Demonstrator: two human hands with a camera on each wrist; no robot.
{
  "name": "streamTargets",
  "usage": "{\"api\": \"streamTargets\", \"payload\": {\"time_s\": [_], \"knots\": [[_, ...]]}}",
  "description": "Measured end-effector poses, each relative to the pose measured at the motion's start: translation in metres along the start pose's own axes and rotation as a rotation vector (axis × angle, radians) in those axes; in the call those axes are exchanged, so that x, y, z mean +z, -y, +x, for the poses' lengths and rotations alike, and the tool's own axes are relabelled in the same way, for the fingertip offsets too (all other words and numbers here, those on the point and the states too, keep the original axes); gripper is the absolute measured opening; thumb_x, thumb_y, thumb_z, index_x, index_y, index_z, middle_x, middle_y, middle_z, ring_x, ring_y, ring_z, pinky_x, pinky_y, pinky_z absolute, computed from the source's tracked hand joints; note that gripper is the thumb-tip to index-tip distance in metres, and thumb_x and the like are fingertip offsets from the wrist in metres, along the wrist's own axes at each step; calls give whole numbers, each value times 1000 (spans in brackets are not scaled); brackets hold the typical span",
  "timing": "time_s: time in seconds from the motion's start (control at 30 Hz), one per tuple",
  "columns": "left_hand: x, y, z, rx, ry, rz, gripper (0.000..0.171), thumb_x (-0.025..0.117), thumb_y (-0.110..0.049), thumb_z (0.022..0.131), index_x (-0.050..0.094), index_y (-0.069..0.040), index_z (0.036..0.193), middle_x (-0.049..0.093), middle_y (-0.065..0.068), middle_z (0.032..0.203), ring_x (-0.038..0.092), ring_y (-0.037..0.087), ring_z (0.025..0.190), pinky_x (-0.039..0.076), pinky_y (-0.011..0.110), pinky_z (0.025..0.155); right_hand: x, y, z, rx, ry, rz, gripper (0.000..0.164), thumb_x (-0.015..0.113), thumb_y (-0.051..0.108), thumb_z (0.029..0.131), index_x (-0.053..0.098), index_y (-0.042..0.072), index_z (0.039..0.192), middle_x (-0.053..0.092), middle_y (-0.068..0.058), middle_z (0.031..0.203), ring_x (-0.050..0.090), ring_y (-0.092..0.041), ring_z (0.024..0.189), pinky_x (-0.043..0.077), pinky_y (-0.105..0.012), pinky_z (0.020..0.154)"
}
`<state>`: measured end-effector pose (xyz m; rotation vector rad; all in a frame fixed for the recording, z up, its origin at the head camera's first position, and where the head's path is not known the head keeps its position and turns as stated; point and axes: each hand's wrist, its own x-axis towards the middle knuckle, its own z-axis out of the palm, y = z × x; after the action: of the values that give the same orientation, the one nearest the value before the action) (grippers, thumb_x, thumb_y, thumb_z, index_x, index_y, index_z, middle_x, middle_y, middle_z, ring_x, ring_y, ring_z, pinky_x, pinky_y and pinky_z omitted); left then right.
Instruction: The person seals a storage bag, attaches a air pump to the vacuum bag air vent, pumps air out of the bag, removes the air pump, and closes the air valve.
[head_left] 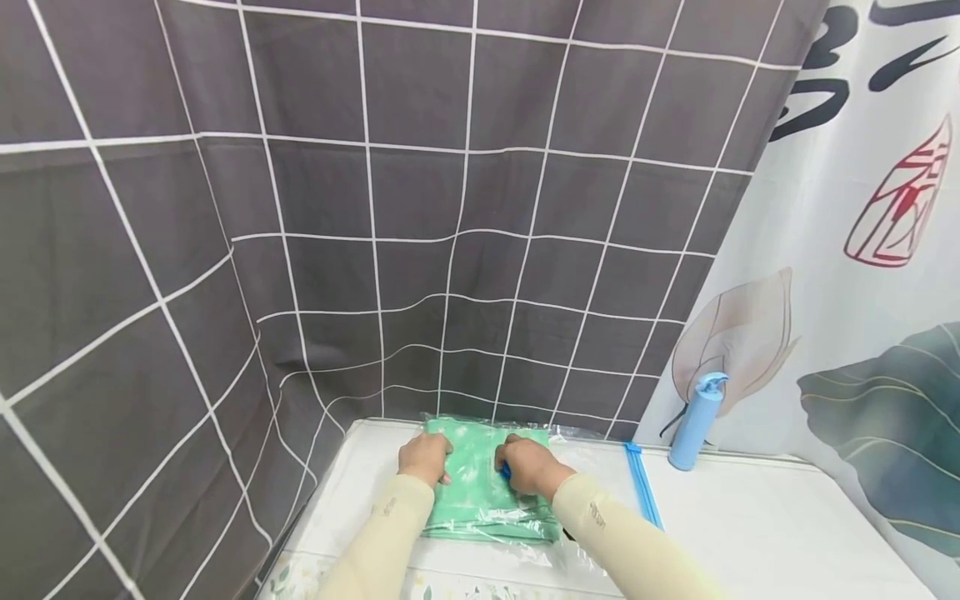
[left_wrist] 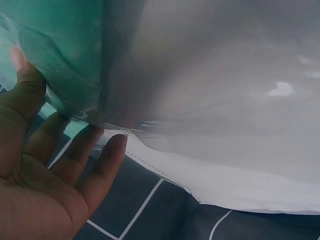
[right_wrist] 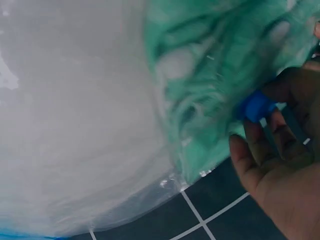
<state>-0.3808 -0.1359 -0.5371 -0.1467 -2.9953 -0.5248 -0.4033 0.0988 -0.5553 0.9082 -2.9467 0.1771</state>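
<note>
A folded green cloth (head_left: 471, 496) with pale patches lies inside a clear plastic bag (head_left: 596, 468) on the white tabletop. At the bag's left edge, my left hand (head_left: 425, 457) grips the plastic, thumb over the cloth and fingers along the underside in the left wrist view. My right hand (head_left: 528, 465) is over the right half of the cloth. Between its thumb and fingers it pinches a small round blue cap (right_wrist: 257, 106), close against the bag. A blue zip strip (head_left: 643, 490) runs along the bag's right end.
A light blue bottle-shaped thing (head_left: 696, 423) with a spout-like top stands right of the bag. Dark curtain with white grid lines (head_left: 487, 250) hangs behind and left of the table (head_left: 787, 517). A white printed curtain (head_left: 847, 333) hangs at the right.
</note>
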Motion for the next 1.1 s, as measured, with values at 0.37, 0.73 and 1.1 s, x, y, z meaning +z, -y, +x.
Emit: {"api": "streamTargets", "payload": {"time_s": [0.37, 0.73, 1.1], "knots": [[-4, 2, 4, -25, 30, -4, 62, 95, -24, 69, 85, -10, 129, 85, 16, 131, 80, 43, 113, 65, 63, 106, -49, 33, -11, 286, 31, 20, 37, 83, 35, 101, 76, 9, 126, 78, -12, 119, 77, -29, 102, 70, -55, 87], [2, 3, 3, -12, 36, -20, 56, 90, -23, 75, 84, -10, 130, 85, 16, 130, 79, 38, 107, 65, 62, 106, 7, -6, 5, 104, -18, 51, 36, 87, 5, 84, 84, 22, 115, 76, -2, 111, 72, -16, 95, 70, -41, 85], [17, 17, 18, 1, 69, -7, 64, 94, -29, 71, 84, -13, 132, 85, 14, 133, 80, 39, 109, 66, 60, 103, -45, 34, -15, 297, -22, 41, 33, 85, 32, 100, 78, 10, 124, 77, -14, 122, 78, -33, 107, 69, -56, 87]]}}
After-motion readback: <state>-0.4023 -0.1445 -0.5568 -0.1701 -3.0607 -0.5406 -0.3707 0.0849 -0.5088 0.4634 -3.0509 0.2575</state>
